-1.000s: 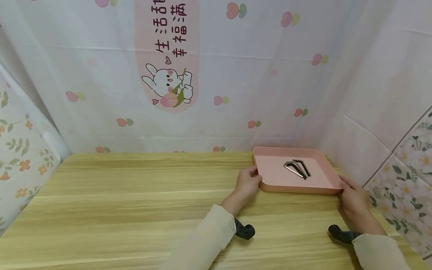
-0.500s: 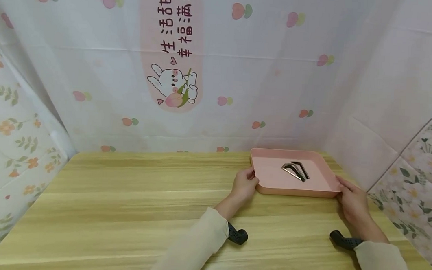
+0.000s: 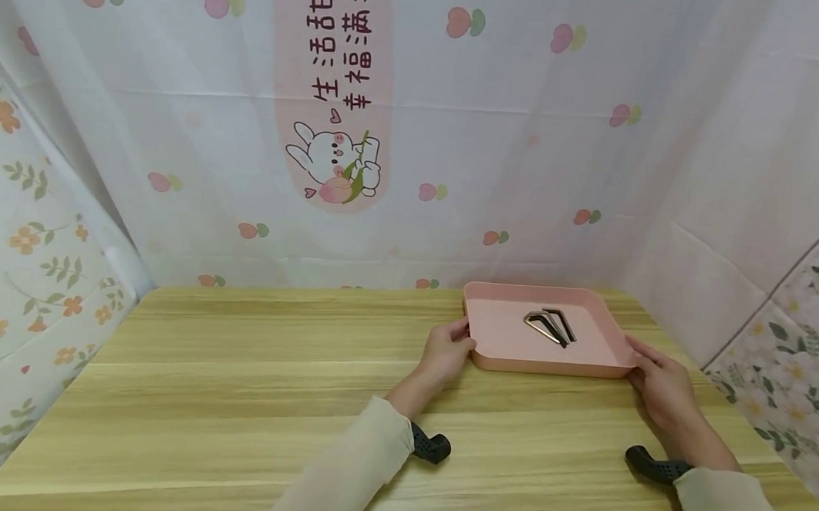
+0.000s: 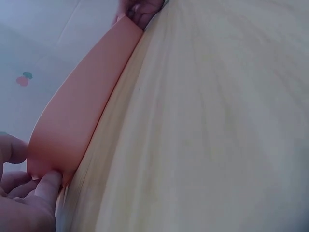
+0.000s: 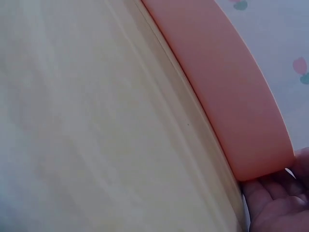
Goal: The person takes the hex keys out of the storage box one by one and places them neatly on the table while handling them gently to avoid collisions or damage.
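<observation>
A shallow pink tray (image 3: 492, 333) sits toward the back right of the wooden table, its far edge near the curtain. Several L-shaped hex keys (image 3: 554, 323), dark and silvery, lie bunched together in it. My left hand (image 3: 444, 354) grips the tray's left side by the near corner, and in the left wrist view its fingers (image 4: 49, 186) are curled at the end of the pink wall (image 4: 77, 116). The opposite near corner is held by my right hand (image 3: 665, 386). In the right wrist view, the right fingers (image 5: 270, 195) reach under that corner.
A pale wood-grain table (image 3: 235, 401) stretches to the left and front. The patterned curtain (image 3: 422, 148) hangs along the back edge, and a flowered cloth (image 3: 803, 361) stands close on the right. Black wrist mounts (image 3: 430, 446) project from both sleeves.
Both hands have drawn the tray leftward and slightly nearer along the table, with the hex keys still inside. The head view has shifted a little.
</observation>
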The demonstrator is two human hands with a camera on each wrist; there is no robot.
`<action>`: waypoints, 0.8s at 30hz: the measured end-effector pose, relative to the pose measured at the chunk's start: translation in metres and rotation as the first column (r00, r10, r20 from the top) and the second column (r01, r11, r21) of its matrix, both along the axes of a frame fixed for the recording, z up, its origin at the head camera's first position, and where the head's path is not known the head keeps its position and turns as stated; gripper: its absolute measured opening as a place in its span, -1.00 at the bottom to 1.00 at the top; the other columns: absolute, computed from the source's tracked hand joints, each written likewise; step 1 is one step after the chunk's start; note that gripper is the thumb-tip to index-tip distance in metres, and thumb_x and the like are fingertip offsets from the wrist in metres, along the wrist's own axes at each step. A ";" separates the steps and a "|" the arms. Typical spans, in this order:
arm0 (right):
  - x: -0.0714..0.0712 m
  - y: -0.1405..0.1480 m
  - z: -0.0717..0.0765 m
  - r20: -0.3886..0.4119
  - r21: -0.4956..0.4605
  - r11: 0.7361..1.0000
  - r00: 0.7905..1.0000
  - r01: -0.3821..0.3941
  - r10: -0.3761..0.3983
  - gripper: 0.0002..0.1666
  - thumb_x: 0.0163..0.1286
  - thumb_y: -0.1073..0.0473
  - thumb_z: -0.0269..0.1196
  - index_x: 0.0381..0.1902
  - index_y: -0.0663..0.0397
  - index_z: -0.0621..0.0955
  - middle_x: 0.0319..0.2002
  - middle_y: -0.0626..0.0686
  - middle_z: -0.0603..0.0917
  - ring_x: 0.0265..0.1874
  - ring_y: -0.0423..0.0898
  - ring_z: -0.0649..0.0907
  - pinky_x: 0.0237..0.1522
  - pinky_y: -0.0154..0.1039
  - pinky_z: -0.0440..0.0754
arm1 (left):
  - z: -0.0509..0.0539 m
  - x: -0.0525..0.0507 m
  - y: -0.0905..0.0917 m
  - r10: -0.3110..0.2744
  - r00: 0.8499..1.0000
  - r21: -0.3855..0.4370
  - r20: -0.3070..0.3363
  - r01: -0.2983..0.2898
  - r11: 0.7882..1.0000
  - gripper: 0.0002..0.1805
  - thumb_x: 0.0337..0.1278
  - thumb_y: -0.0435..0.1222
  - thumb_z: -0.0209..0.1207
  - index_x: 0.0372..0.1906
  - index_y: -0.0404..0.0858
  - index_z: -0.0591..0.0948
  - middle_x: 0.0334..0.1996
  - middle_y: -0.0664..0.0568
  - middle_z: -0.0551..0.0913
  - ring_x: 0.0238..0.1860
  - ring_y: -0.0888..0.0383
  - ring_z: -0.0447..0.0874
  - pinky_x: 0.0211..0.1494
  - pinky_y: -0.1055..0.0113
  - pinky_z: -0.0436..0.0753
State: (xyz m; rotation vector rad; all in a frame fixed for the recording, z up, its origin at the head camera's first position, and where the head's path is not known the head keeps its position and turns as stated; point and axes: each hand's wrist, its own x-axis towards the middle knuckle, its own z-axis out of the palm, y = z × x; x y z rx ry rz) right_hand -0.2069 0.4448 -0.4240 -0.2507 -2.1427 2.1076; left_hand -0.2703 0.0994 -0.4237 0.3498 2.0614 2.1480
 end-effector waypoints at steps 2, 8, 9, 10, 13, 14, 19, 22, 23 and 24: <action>0.000 -0.002 0.000 -0.008 -0.008 1.000 1.000 -0.017 0.017 -0.21 0.62 0.05 0.03 0.56 0.30 0.00 0.62 0.10 -0.14 0.24 -0.61 0.38 -0.03 -0.72 0.52 | 0.000 0.000 -0.004 -0.001 1.000 0.017 0.012 0.001 1.000 -0.42 0.32 -0.53 0.03 0.45 -0.46 0.34 0.39 -0.27 0.47 0.44 -0.06 0.43 0.38 0.18 0.55; 0.002 -0.017 0.003 -0.011 0.004 1.000 1.000 -0.020 0.020 -0.25 0.61 0.10 0.05 0.53 0.35 0.05 0.51 -0.17 0.24 -0.08 -0.68 0.55 -0.04 -0.68 0.56 | -0.002 0.001 -0.018 0.014 1.000 0.004 -0.004 -0.014 1.000 -0.44 0.31 -0.54 0.03 0.42 -0.48 0.37 0.37 -0.31 0.48 0.44 -0.10 0.43 0.38 0.13 0.56; 0.003 -0.020 0.004 -0.011 0.023 1.000 1.000 -0.014 0.014 -0.27 0.61 0.12 0.04 0.52 0.37 0.06 0.41 -0.27 0.36 -0.10 -0.68 0.55 -0.05 -0.68 0.56 | -0.002 0.001 -0.021 0.017 1.000 -0.006 -0.011 -0.017 1.000 -0.44 0.32 -0.53 0.03 0.42 -0.49 0.37 0.37 -0.30 0.48 0.44 -0.10 0.43 0.39 0.12 0.55; 0.003 -0.024 0.004 -0.012 0.031 0.999 1.000 -0.010 0.011 -0.28 0.61 0.14 0.03 0.52 0.40 0.07 0.28 -0.32 0.46 -0.11 -0.68 0.55 -0.06 -0.67 0.57 | -0.002 0.001 -0.024 0.022 1.000 -0.012 -0.018 -0.022 1.000 -0.44 0.32 -0.53 0.03 0.42 -0.49 0.38 0.37 -0.31 0.48 0.44 -0.10 0.43 0.39 0.12 0.55; 0.002 -0.036 0.007 -0.005 0.078 0.997 1.000 -0.005 0.005 -0.30 0.62 0.18 -0.01 0.51 0.46 0.08 0.21 -0.19 0.52 -0.13 -0.69 0.55 -0.07 -0.67 0.58 | -0.002 0.001 -0.035 0.027 1.000 -0.022 -0.016 -0.028 0.999 -0.44 0.33 -0.52 0.02 0.43 -0.49 0.36 0.39 -0.30 0.46 0.45 -0.09 0.41 0.40 0.13 0.54; 0.003 -0.039 0.007 0.005 0.090 0.996 1.000 -0.007 0.007 -0.31 0.62 0.18 -0.03 0.52 0.46 0.07 0.31 -0.09 0.49 -0.12 -0.70 0.54 -0.08 -0.68 0.57 | -0.001 0.002 -0.038 0.027 1.000 -0.022 -0.012 -0.027 0.999 -0.44 0.34 -0.51 0.02 0.43 -0.49 0.35 0.40 -0.30 0.45 0.45 -0.09 0.41 0.40 0.13 0.54; 0.000 -0.057 0.011 0.076 0.168 0.986 0.997 -0.012 0.000 -0.35 0.66 0.14 -0.12 0.56 0.34 0.09 0.59 0.33 0.03 0.33 -0.43 0.42 -0.05 -0.70 0.54 | 0.000 0.001 -0.053 0.042 0.999 -0.019 0.015 -0.041 0.999 -0.45 0.37 -0.51 0.00 0.44 -0.47 0.35 0.39 -0.29 0.47 0.42 -0.07 0.44 0.30 0.27 0.60; -0.003 -0.067 0.013 0.103 0.187 0.982 0.995 -0.008 -0.012 -0.37 0.67 0.15 -0.16 0.57 0.29 0.10 0.59 0.33 0.02 0.54 -0.03 0.20 0.00 -0.69 0.52 | 0.000 0.000 -0.061 0.051 0.998 -0.027 0.021 -0.050 0.998 -0.46 0.38 -0.50 0.00 0.44 -0.46 0.36 0.37 -0.30 0.48 0.40 -0.08 0.46 0.24 0.33 0.62; -0.004 -0.070 0.013 0.108 0.187 0.982 0.994 -0.004 -0.017 -0.37 0.67 0.15 -0.17 0.57 0.28 0.11 0.59 0.31 0.02 0.56 0.07 0.15 0.02 -0.68 0.52 | 0.000 0.000 -0.064 0.051 0.998 -0.029 0.031 -0.050 0.998 -0.46 0.39 -0.50 -0.01 0.44 -0.46 0.36 0.38 -0.29 0.48 0.40 -0.07 0.46 0.23 0.34 0.62; -0.005 -0.074 0.014 0.114 0.188 0.982 0.993 0.001 -0.023 -0.38 0.67 0.15 -0.17 0.57 0.27 0.11 0.60 0.30 0.03 0.56 0.10 0.13 0.06 -0.66 0.51 | 0.000 0.000 -0.066 0.052 0.998 -0.029 0.036 -0.051 0.998 -0.46 0.39 -0.50 -0.01 0.44 -0.45 0.36 0.38 -0.30 0.48 0.40 -0.07 0.46 0.23 0.34 0.63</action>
